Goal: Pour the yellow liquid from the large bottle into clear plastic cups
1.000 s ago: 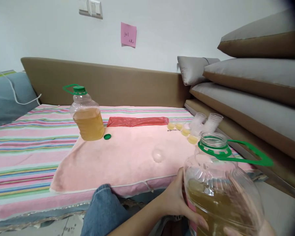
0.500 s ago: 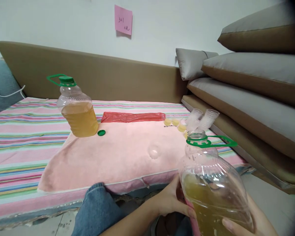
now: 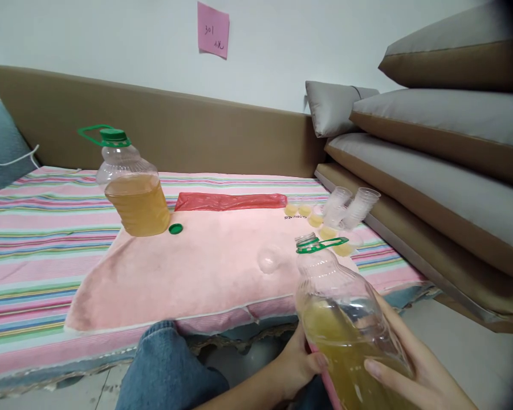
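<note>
The open bottle (image 3: 346, 336) is between the person's two hands, low and right of centre, in front of the bed's near edge. The left hand (image 3: 302, 364) is clamped on its left side, low down, with the thumb against the wall of the bottle; the right hand (image 3: 427, 370) grips the other side, its thumb across the front. The hands are apart, with the bottle filling the gap.

The bottle is tilted, its neck (image 3: 306, 242) leaning to the left and towards the bed, well above both hands. The neck has no cap, and its green handle (image 3: 325, 245) sticks out to the right. Yellowish liquid lies in the body, below the shoulder.

Beyond the neck, a little to the left, a clear cup (image 3: 268, 259) stands on the pink cloth (image 3: 188, 273), apart from the bottle. Behind the handle, cups of yellow liquid (image 3: 315, 220) run in a slanting row, with stacked cups (image 3: 361, 208) just beside them. A red bag (image 3: 231, 202) lies flat farther back. Well to the left, out of both hands' grip, a capped bottle (image 3: 139, 208) stands upright, a green cap (image 3: 175, 228) near its base.
</note>
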Demonstrator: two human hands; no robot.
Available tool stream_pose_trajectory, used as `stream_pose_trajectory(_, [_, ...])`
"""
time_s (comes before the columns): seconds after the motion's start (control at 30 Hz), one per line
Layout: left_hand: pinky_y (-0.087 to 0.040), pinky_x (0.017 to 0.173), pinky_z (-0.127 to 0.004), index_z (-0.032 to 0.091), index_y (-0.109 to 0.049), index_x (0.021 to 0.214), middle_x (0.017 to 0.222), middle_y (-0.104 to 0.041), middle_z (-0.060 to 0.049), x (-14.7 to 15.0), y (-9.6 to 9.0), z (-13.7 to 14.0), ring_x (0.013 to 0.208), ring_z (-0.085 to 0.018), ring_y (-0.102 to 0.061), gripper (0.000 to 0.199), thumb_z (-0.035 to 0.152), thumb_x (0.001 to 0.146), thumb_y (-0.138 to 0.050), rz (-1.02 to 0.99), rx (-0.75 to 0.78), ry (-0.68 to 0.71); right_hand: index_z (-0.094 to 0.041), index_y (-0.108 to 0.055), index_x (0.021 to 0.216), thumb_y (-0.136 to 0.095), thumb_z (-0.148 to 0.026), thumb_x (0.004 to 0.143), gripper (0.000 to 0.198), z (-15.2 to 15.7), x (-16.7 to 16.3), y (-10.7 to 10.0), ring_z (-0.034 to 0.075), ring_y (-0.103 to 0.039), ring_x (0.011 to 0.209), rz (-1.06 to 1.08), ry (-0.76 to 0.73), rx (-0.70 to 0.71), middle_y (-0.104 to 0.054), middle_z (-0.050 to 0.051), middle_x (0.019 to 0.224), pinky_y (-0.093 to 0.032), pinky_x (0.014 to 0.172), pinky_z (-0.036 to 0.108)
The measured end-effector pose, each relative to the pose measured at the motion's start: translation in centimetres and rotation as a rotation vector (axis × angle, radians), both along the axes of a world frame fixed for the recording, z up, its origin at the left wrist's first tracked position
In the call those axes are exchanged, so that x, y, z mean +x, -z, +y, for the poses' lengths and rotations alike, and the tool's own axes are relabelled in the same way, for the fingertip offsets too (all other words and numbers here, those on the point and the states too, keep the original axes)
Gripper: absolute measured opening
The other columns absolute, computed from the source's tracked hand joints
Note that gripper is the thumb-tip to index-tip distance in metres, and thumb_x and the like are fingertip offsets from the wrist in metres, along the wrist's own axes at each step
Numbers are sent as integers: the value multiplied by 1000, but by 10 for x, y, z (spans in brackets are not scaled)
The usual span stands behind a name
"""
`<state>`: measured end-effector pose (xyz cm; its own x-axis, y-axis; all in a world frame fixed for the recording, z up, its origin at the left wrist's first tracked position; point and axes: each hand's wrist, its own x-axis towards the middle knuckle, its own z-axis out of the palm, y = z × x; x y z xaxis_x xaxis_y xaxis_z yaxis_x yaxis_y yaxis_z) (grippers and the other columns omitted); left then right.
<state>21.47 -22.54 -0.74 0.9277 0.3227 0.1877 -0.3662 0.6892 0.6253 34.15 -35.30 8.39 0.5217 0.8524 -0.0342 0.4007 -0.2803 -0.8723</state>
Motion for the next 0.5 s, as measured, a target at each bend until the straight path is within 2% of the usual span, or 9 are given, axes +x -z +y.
stream_pose_trajectory(0.17, [-37, 110, -54, 22, -52, 136, 135, -60, -16, 3, 7, -4, 127, -38, -54, 87, 60, 63, -81, -27, -35, -19, -33, -13, 157, -65, -52, 84, 92, 2, 7, -4, 29, -25, 147, 33, -20, -44, -24, -2, 163, -35, 115, 40])
stream_pose_trajectory(0.33, [-36, 110, -57, 23, -51, 138, 139, -57, -16, 3, 1, -6, 129, -39, -52, 89, 65, 63, -79, -27, -51, -19, -34, -16, 157, -66, -55, 82, 92, 6, 8, -9, 29, -28, 146, 37, -11, -85, -24, -2, 163, -32, 115, 42])
stream_pose_trajectory(0.5, [-37, 109, -57, 22, -54, 135, 135, -60, -17, 1, -3, -8, 127, -39, -53, 90, 67, 61, -79, -8, -49, -25, -34, -20, 156, -68, -55, 80, 92, 13, 0, -19, 31, -32, 145, 76, 32, -92, -32, 0, 160, -33, 116, 45])
